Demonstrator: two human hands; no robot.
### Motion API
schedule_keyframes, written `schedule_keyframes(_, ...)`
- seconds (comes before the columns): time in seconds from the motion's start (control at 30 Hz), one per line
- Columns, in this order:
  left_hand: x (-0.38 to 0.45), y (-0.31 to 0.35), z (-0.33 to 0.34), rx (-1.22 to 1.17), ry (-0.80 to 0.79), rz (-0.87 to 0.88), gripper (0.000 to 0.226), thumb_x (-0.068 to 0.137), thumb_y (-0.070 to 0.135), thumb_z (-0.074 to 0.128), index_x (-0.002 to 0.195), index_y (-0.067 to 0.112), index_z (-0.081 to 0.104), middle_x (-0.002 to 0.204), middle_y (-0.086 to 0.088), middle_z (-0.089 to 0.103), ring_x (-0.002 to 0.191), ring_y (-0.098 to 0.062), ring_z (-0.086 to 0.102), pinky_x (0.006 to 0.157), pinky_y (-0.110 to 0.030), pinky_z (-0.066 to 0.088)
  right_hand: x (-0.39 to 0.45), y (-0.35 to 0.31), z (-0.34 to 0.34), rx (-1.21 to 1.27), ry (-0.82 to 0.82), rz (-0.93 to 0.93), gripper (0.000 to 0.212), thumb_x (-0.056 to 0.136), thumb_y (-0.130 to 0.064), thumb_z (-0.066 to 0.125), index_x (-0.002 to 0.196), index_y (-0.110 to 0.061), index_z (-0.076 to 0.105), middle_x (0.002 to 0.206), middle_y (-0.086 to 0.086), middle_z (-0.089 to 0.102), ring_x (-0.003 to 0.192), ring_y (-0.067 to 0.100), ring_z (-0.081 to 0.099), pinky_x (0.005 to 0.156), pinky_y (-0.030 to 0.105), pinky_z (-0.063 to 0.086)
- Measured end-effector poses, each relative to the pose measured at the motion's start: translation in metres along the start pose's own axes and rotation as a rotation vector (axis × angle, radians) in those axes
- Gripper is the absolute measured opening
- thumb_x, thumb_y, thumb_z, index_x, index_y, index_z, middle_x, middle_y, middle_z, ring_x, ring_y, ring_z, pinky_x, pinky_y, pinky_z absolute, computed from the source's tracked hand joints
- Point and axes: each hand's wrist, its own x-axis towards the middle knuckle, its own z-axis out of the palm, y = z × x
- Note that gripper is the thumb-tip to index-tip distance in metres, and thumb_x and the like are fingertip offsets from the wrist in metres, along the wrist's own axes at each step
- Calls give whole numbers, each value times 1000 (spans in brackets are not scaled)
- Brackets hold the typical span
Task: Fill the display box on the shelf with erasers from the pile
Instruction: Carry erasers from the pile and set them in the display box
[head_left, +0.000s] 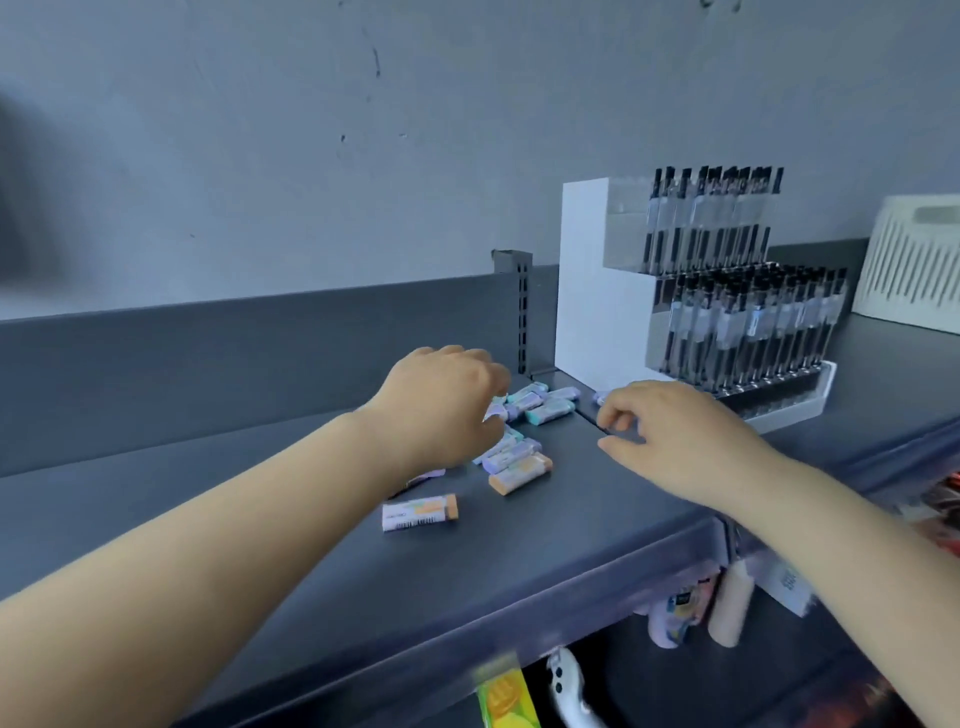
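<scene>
Though eraser sleeves carry barcodes, their print blurs unreadably.

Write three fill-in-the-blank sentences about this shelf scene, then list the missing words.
1. The left hand reaches into the pile of ____.
2. The tiered white stand holds rows of ____.
3. The eraser lying apart, nearest the shelf's front edge, has an ____ end.

Missing words: erasers; pens; orange

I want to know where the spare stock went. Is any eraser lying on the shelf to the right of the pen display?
No, the erasers all lie left of the pen display, on the shelf around the left hand.
</scene>
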Motion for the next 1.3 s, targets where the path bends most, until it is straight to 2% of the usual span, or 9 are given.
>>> schedule_keyframes(0.17, 52, -15, 21, 15, -110, 7, 30, 91, 31, 46, 118, 20, 53, 117, 0, 57, 104, -23, 54, 82, -30, 41, 49, 21, 12, 13, -65, -18, 21, 86, -27, 57, 105, -20, 61, 106, -5, 58, 91, 11, 48, 84, 29, 44)
schedule_keyframes(0.3, 82, -24, 42, -92, -204, -42, 30, 91, 29, 49, 120, 19, 52, 117, 0, 58, 101, -22, 55, 80, -32, 48, 86, 26, 24, 39, -112, -5, 21, 87, -19, 53, 108, -16, 59, 110, 0, 57, 103, 18, 52, 85, 30, 42)
schedule_keyframes(0.43, 108, -29, 62, -201, -269, -101, 29, 91, 28, 51, 118, 19, 54, 116, 0, 58, 99, -21, 56, 80, -34, 49, 117, 28, 36, 24, -187, 15, 32, 92, -18, 49, 124, -15, 52, 125, 4, 51, 115, 22, 48, 85, 29, 42)
schedule_keyframes(0.57, 129, -30, 79, -305, -336, -160, 30, 89, 26, 54, 118, 18, 55, 115, -1, 59, 99, -22, 58, 86, -36, 51, 136, 31, 47, 38, -259, 58, 37, 93, -17, 48, 130, -15, 49, 136, 6, 48, 121, 24, 48, 100, 34, 41)
schedule_keyframes(0.73, 138, -29, 94, -418, -410, -194, 34, 88, 21, 57, 121, 14, 57, 119, -2, 60, 103, -20, 58, 85, -28, 47, 144, 34, 65, -15, -315, 75, 26, 91, -12, 47, 112, -11, 62, 116, 10, 63, 104, 27, 60, 87, 35, 49)
schedule_keyframes(0.87, 142, -29, 96, -568, -424, -255, 34, 86, 16, 61, 119, 13, 60, 119, -2, 64, 106, -16, 60, 86, -22, 46, 148, 37, 68, 28, -329, 51, 25, 92, -15, 47, 112, -18, 61, 114, 3, 62, 102, 23, 59, 82, 29, 46)
schedule_keyframes(1.03, 146, -27, 94, -615, -449, -274, 35, 83, 11, 62, 118, 13, 61, 115, -3, 66, 94, -16, 61, 88, -27, 50, 146, 42, 64, 95, -360, 7, 25, 91, -24, 50, 104, -9, 64, 109, 8, 66, 98, 26, 62, 79, 31, 47)
schedule_keyframes(1.17, 148, -24, 95, -579, -506, -237, 33, 83, 8, 58, 116, 11, 64, 108, -5, 66, 84, -15, 54, 82, -28, 47, 145, 40, 64, 109, -385, 1, 29, 89, -31, 54, 102, -8, 65, 97, 9, 68, 73, 21, 51, 62, 27, 37)
schedule_keyframes(1.3, 145, -25, 93, -567, -447, -245, 25, 85, 10, 56, 108, 10, 66, 101, -6, 65, 82, -16, 52, 79, -29, 47, 141, 37, 56, 144, -303, -1, 18, 87, -20, 53, 96, -11, 66, 98, 7, 67, 82, 23, 60, 72, 29, 47)
